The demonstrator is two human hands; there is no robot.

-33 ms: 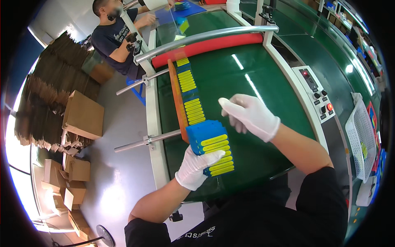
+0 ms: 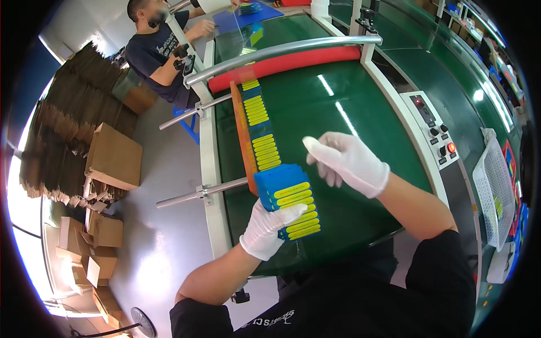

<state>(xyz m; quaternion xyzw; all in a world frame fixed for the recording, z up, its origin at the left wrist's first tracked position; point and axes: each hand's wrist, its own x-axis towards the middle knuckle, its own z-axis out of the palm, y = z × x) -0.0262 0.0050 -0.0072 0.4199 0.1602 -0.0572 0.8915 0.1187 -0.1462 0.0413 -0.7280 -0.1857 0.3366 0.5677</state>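
Your left hand (image 2: pixel 269 225) grips the near end of a blue block of small packs (image 2: pixel 287 200) with yellow labels, fingers closed around its lower left corner. The block lies on the green belt (image 2: pixel 349 101), at about 12 o'clock from that hand. Its long axis runs from 11 o'clock to 5 o'clock, in line with the row of yellow-labelled packs (image 2: pixel 260 127) that stretches up the belt beside the orange guide rail (image 2: pixel 243 135).

Your right hand (image 2: pixel 349 160) hovers above the belt, fingers loosely spread and holding nothing. The block lies at about 8 o'clock from it, near but apart. The left hand is therefore the nearer one and the only one in contact.

A control panel (image 2: pixel 434 132) sits at 3 o'clock. Cardboard boxes (image 2: pixel 112 158) stand on the floor at 9 o'clock. Another person (image 2: pixel 155 50) works at 11 o'clock.
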